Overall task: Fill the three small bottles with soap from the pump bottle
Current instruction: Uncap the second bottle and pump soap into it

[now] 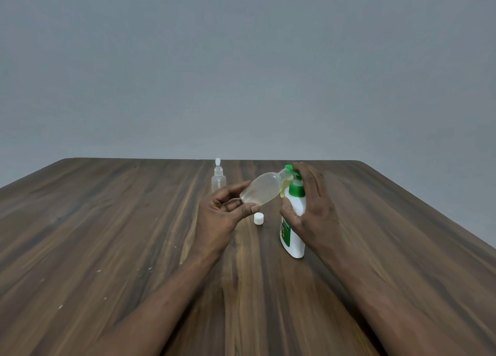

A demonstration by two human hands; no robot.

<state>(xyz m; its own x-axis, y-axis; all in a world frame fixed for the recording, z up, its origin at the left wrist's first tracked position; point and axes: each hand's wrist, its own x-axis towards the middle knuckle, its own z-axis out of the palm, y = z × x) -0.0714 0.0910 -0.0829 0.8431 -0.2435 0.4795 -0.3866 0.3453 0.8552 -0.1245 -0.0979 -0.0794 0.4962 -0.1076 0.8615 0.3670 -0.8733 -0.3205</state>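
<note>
Left grip point(222, 213) around tilted small bottle point(261, 190) of pale soap point(256, 200), right grip point(311, 208) around pump bottle point(294, 237)

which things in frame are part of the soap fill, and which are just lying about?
In the job: pump bottle, gripped by the right hand; tilted small bottle, held by the left hand with its mouth at the nozzle; loose white cap; capped small bottle at the back.

Not in the job: table; grey wall.

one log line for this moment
phase: filling | left hand: holds small bottle tilted, mouth at nozzle | right hand: grips pump bottle | white cap: on table | spray bottle: upright behind
</note>
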